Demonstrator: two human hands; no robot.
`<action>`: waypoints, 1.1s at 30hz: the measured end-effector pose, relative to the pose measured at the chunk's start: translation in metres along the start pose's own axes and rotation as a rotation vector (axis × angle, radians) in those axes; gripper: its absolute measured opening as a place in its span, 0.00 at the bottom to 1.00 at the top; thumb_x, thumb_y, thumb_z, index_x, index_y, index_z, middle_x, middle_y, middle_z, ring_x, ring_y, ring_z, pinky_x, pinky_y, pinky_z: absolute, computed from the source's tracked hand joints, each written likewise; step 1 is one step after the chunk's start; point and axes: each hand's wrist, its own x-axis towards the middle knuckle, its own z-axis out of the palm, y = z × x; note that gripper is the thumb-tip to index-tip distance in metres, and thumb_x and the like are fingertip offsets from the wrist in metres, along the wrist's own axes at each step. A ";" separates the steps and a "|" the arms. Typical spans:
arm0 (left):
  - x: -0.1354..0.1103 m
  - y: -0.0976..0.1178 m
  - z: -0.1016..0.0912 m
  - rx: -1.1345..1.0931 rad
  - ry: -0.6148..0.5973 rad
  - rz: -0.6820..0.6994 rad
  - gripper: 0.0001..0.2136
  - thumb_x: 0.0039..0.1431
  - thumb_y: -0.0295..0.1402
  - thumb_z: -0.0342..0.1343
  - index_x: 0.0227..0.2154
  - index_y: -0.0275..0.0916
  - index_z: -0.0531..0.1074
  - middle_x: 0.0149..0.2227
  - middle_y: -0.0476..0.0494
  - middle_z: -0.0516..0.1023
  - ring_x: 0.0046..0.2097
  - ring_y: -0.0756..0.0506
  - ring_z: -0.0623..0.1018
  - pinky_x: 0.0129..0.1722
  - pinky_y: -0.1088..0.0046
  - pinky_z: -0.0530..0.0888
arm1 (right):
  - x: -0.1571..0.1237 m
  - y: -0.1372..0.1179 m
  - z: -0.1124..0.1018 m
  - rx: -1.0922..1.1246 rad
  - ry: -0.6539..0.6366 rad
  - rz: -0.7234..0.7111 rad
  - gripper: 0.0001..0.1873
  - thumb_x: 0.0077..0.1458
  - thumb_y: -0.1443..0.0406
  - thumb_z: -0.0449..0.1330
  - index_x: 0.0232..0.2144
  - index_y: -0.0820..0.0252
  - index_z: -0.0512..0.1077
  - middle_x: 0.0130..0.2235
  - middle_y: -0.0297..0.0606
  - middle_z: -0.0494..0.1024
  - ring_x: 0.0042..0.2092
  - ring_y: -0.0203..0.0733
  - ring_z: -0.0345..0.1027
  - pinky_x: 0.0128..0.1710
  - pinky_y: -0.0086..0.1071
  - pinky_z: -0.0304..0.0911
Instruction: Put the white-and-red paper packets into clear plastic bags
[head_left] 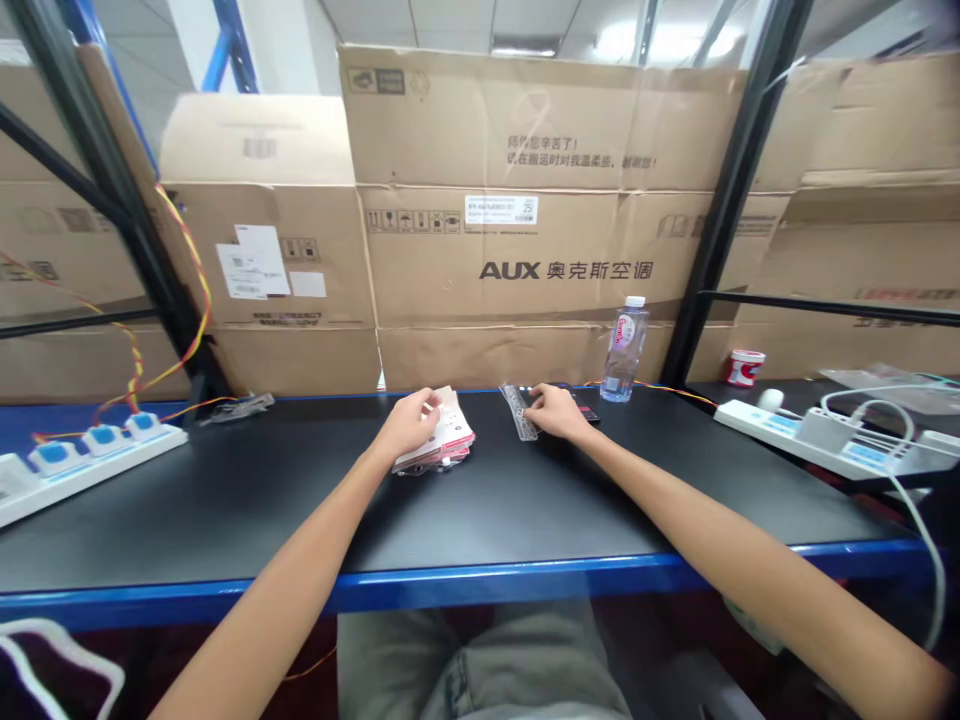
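My left hand (pixel 411 420) is at the left side of a stack of white and pink-red cards (pixel 452 428) in clear plastic bags, its fingers curled over the edge. The stack lies on the table, its near edges slightly fanned. Right of it lies a clear plastic strip (pixel 517 412), flat on the table and pointing away from me. My right hand (pixel 556 410) has its fingertips bent together on the strip's right edge. Partly hidden behind that hand is a flat dark object (pixel 586 408), perhaps a phone.
A clear water bottle (pixel 624 350) stands upright at the back right of the black table (pixel 247 500). White power strips (pixel 90 455) lie at both sides, with cables. Large cardboard boxes (pixel 435 280) wall the back. A red-and-white tub (pixel 744 367) stands far right.
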 end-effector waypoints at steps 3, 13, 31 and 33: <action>-0.002 0.001 0.002 -0.067 -0.034 0.070 0.12 0.57 0.32 0.48 0.43 0.41 0.70 0.46 0.44 0.78 0.45 0.44 0.78 0.46 0.68 0.72 | -0.001 -0.004 -0.001 0.120 0.050 -0.009 0.22 0.45 0.70 0.61 0.46 0.64 0.73 0.32 0.37 0.82 0.37 0.40 0.76 0.41 0.26 0.65; -0.004 -0.004 0.011 -0.083 -0.093 0.093 0.24 0.51 0.39 0.56 0.51 0.40 0.64 0.51 0.40 0.73 0.49 0.42 0.75 0.48 0.66 0.71 | -0.028 -0.048 -0.002 0.486 0.007 -0.114 0.19 0.55 0.67 0.56 0.50 0.61 0.68 0.39 0.38 0.79 0.35 0.37 0.76 0.33 0.26 0.72; -0.002 0.004 -0.012 0.133 -0.143 -0.263 0.30 0.42 0.47 0.62 0.49 0.39 0.67 0.54 0.34 0.72 0.51 0.38 0.75 0.42 0.69 0.71 | -0.038 -0.050 -0.012 0.435 -0.148 -0.149 0.07 0.42 0.67 0.60 0.27 0.63 0.75 0.22 0.33 0.73 0.18 0.32 0.64 0.16 0.24 0.59; -0.001 0.003 -0.012 0.104 -0.128 -0.268 0.29 0.42 0.45 0.62 0.48 0.39 0.67 0.53 0.35 0.72 0.48 0.39 0.76 0.41 0.70 0.71 | -0.037 -0.050 -0.011 0.503 -0.175 -0.109 0.07 0.42 0.67 0.60 0.28 0.64 0.75 0.21 0.33 0.72 0.19 0.32 0.63 0.16 0.23 0.58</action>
